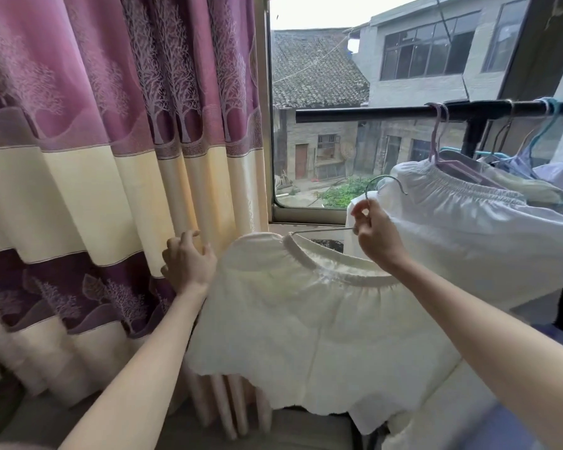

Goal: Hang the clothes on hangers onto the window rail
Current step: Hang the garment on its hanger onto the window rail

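Item: cream shorts [306, 319] with a gathered elastic waistband, mounted on a thin metal hanger [382, 186], held up near the middle of the scene, below the level of the window rail [387, 113] and not yet on it. Right hand [376, 237]: grip closed around the hanger's neck just under the hook, thumb and fingers pinching the wire. Left hand [187, 263]: fingers loosely curled at the left edge of the waistband, against the curtain; whether it actually grips cloth cannot be told. Rail: dark horizontal bar across the open window, far right. Already hanging on it: a lilac hanger [437, 131] carrying a white elastic-waisted garment [462, 216], and further right a pale blue hanger [548, 121] with other light clothes bunched together. The white garment hangs directly behind the right hand and crowds the space under the rail. Left half of the scene: a heavy purple-and-cream curtain [95, 141] with a tree pattern, falling in folds beside the window frame. Beyond the glass: tiled roofs and grey buildings.
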The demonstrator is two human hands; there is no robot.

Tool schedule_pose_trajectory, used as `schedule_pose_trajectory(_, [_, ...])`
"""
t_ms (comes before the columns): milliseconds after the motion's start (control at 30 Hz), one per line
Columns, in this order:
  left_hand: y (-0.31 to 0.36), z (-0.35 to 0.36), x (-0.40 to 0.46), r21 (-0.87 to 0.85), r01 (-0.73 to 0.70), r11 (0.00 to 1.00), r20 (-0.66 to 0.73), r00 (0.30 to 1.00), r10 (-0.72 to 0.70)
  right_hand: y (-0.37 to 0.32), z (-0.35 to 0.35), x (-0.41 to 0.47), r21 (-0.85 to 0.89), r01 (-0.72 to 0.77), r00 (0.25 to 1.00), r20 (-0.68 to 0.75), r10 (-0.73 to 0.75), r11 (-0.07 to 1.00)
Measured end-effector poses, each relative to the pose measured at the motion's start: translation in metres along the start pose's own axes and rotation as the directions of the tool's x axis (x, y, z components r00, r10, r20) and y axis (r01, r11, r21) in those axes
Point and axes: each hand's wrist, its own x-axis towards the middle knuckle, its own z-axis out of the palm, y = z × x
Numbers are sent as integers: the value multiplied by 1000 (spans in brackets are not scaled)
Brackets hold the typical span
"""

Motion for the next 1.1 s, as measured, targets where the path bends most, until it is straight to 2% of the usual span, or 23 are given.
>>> schedule_pose_trajectory(67, [6,1,-6,-17,-62,998,49,997,63,-2,2,2,19,-6,1000,31,6,1000])
schedule_pose_trajectory(133, [17,3,-12,-33,-240,970,86,966,242,-5,4,2,52,-11,998,62,8,999])
schedule_pose_trajectory(233, [37,7,-22,-11,-512,859,256,829,497,-13,4,4,151,-17,996,89,3,988])
schedule_pose_trajectory(300, [45,12,-26,5,-607,795,335,750,570,-20,4,5,193,0,993,117,-23,981])
schedule_pose_trajectory(333, [48,13,-27,24,-642,767,323,731,601,-23,4,4,207,11,991,132,-39,978])
schedule_pose_trajectory(433, [51,17,-28,51,-672,739,233,727,646,-28,2,3,225,19,987,153,-55,974])
schedule_pose_trajectory(600, [51,23,-33,134,-672,728,251,734,631,-31,-3,5,245,-20,985,174,-23,969])
schedule_pose_trajectory(800, [50,26,-31,6,-667,745,251,722,644,-27,-5,7,213,-29,983,184,-11,977])
schedule_pose_trajectory(867, [48,25,-37,25,-735,678,124,675,727,-28,-6,9,223,-36,980,197,-9,974])
schedule_pose_trajectory(933, [53,25,-45,72,-813,578,35,581,813,-31,-6,11,235,-39,978,210,-12,971])
schedule_pose_trajectory(1000, [57,29,-50,151,-879,452,48,463,885,-34,-6,12,250,-38,978,208,-15,968])
schedule_pose_trajectory(1033, [59,30,-52,209,-889,407,84,431,898,-35,-6,12,259,-35,980,200,-18,965])
schedule_pose_trajectory(1067, [58,33,-52,264,-882,391,133,434,891,-35,-7,12,265,-33,981,192,-19,964])
schedule_pose_trajectory(1100, [57,35,-50,312,-861,401,177,467,866,-34,-8,12,270,-35,982,188,-17,962])
